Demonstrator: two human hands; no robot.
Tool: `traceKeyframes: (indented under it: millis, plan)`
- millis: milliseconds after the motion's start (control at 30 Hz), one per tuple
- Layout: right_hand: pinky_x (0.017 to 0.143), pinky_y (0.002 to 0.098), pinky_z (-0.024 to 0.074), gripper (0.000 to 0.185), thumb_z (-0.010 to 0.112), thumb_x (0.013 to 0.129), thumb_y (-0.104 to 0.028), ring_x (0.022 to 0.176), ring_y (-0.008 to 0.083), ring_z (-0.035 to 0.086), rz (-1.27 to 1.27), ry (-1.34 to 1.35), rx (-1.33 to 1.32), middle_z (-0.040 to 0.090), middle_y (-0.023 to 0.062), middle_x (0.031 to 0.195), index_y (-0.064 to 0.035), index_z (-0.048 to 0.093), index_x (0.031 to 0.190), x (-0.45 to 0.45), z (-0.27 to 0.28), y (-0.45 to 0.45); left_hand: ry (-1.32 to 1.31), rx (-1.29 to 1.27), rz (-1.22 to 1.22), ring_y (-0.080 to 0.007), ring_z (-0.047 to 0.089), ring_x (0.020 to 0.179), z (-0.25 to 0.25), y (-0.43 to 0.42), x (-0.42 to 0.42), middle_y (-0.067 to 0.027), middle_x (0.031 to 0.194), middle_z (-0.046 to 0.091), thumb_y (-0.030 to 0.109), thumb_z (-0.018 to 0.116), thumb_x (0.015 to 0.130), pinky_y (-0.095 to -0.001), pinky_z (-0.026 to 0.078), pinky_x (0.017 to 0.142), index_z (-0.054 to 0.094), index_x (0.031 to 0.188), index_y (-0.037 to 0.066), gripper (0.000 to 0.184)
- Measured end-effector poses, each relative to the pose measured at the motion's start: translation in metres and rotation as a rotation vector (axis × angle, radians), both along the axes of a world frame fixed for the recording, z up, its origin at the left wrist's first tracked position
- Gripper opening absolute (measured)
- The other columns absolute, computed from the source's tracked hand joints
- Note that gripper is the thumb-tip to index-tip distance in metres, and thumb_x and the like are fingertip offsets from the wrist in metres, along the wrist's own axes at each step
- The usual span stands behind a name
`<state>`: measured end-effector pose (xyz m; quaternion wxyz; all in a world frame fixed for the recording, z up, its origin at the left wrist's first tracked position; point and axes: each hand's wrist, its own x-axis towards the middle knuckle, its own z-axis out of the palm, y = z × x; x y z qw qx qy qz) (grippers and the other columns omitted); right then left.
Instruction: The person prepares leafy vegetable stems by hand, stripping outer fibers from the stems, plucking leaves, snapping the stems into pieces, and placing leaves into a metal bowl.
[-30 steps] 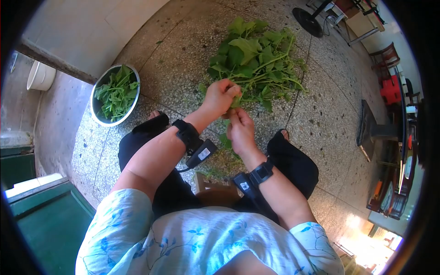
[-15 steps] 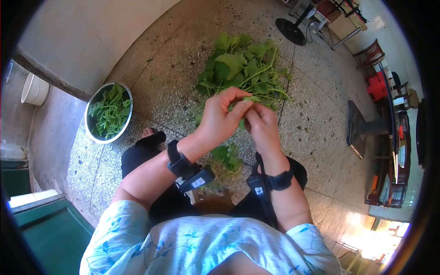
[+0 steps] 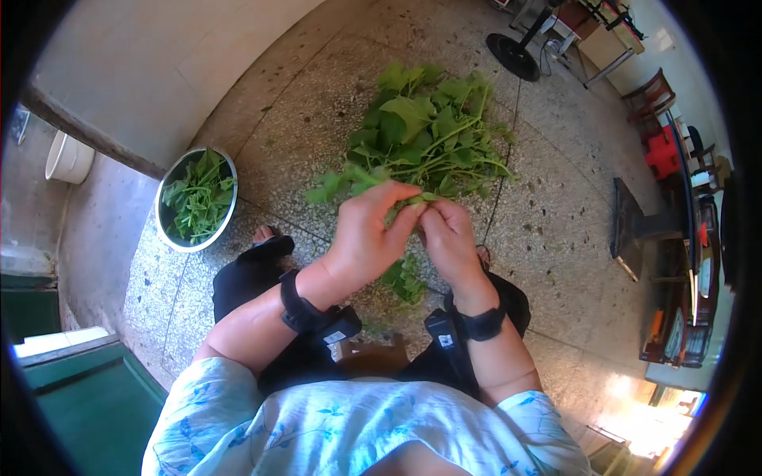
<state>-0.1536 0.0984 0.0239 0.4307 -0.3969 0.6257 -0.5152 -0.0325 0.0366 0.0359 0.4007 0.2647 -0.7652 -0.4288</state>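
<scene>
My left hand (image 3: 373, 232) and my right hand (image 3: 449, 238) meet in front of me, both pinching a thin green stem (image 3: 427, 197). Leaves of that sprig stick out to the left of my left hand. Just beyond my hands, a heap of leafy green vines (image 3: 432, 131) lies on the speckled floor. A metal bowl (image 3: 232, 208) of green leaves and stems stands on the floor at the left. Below my hands, a smaller bunch of leaves (image 3: 406, 279) lies between my feet.
A black round stand base (image 3: 513, 57) is at the top right. Chairs, a red object (image 3: 661, 154) and a dark table leg (image 3: 659, 228) line the right side. A white bucket (image 3: 70, 159) is far left, past a wall edge. Green cabinet (image 3: 95, 404) at lower left.
Both hands have come nearer my body than a second ago and stay pinched together. Leaves now show left of my left hand. The view has shifted slightly.
</scene>
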Motion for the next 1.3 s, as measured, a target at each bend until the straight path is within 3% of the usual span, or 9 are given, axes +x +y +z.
traceKeyframes:
  millis: [33, 167, 300, 367, 533, 1067, 1167, 1300]
  plan:
    - [0.050, 0.0219, 0.0347, 0.018, 0.043, 0.082, -0.009, 0.057, 0.0049, 0.044, -0.010, -0.066, -0.024, 0.052, -0.0012, 0.063, 0.0019, 0.057, 0.086, 0.001, -0.004, -0.003, 0.021, 0.043, -0.023, -0.0123, 0.057, 0.072, -0.007, -0.004, 0.000, -0.0090, 0.082, 0.060, 0.005, 0.056, 0.079, -0.0242, 0.045, 0.065, 0.055, 0.095, -0.002, 0.017]
    - [0.054, 0.0220, 0.0378, 0.019, 0.043, 0.083, -0.010, 0.061, 0.0058, 0.046, 0.030, -0.225, 0.001, 0.053, -0.0001, 0.067, 0.0012, 0.057, 0.089, 0.000, -0.009, -0.014, 0.029, 0.199, -0.050, -0.0081, 0.053, 0.076, -0.016, -0.018, -0.002, -0.0041, 0.083, 0.057, 0.012, 0.053, 0.084, -0.0226, 0.045, 0.065, 0.050, 0.102, -0.002, 0.023]
    - [0.063, 0.0224, 0.0419, 0.019, 0.045, 0.086, -0.013, 0.070, 0.0074, 0.050, 0.022, -0.292, -0.196, 0.055, 0.0018, 0.078, 0.0007, 0.055, 0.095, 0.014, -0.008, -0.024, -0.051, 0.463, -0.127, -0.0067, 0.052, 0.074, -0.019, -0.025, -0.002, -0.0022, 0.080, 0.055, 0.015, 0.051, 0.086, -0.0215, 0.044, 0.063, 0.051, 0.100, -0.002, 0.022]
    - [0.065, 0.0227, 0.0428, 0.019, 0.045, 0.087, -0.014, 0.072, 0.0080, 0.051, 0.006, -0.339, -0.225, 0.055, 0.0023, 0.081, 0.0008, 0.054, 0.097, 0.018, -0.008, -0.026, 0.187, 0.544, -0.098, -0.0052, 0.049, 0.069, -0.023, -0.026, -0.003, -0.0009, 0.078, 0.054, 0.015, 0.049, 0.087, -0.0202, 0.042, 0.059, 0.052, 0.096, -0.001, 0.019]
    - [0.065, 0.0226, 0.0417, 0.017, 0.045, 0.087, -0.013, 0.072, 0.0090, 0.050, 0.032, -0.123, -0.293, 0.054, 0.0026, 0.079, 0.0012, 0.054, 0.090, 0.020, -0.012, -0.025, 0.177, 0.539, -0.045, -0.0043, 0.046, 0.063, -0.014, -0.028, 0.000, 0.0002, 0.074, 0.054, 0.015, 0.047, 0.088, -0.0192, 0.039, 0.055, 0.055, 0.090, -0.001, 0.017]
    - [0.063, 0.0236, 0.0370, 0.017, 0.044, 0.081, -0.011, 0.067, 0.0096, 0.046, 0.026, -0.105, -0.246, 0.050, 0.0025, 0.071, 0.0005, 0.052, 0.072, 0.016, -0.016, -0.018, 0.234, 0.605, -0.064, -0.0055, 0.049, 0.069, -0.021, -0.030, 0.001, -0.0024, 0.081, 0.057, 0.017, 0.046, 0.089, -0.0196, 0.041, 0.062, 0.055, 0.090, -0.001, 0.020]
    - [0.062, 0.0230, 0.0358, 0.016, 0.044, 0.080, -0.011, 0.066, 0.0090, 0.045, 0.008, -0.188, -0.294, 0.050, 0.0015, 0.070, 0.0001, 0.052, 0.070, 0.019, -0.017, -0.019, 0.208, 0.398, 0.004, -0.0073, 0.052, 0.072, -0.017, -0.023, 0.002, -0.0047, 0.084, 0.058, 0.016, 0.046, 0.089, -0.0206, 0.044, 0.066, 0.054, 0.092, -0.002, 0.020]
    - [0.058, 0.0219, 0.0327, 0.017, 0.045, 0.079, -0.012, 0.062, 0.0075, 0.041, -0.033, -0.357, -0.231, 0.048, -0.0002, 0.066, -0.0004, 0.052, 0.069, 0.016, -0.021, -0.018, 0.383, 0.557, 0.038, -0.0042, 0.048, 0.066, -0.016, -0.022, -0.002, -0.0022, 0.074, 0.057, 0.013, 0.050, 0.086, -0.0189, 0.040, 0.057, 0.056, 0.083, -0.002, 0.016]
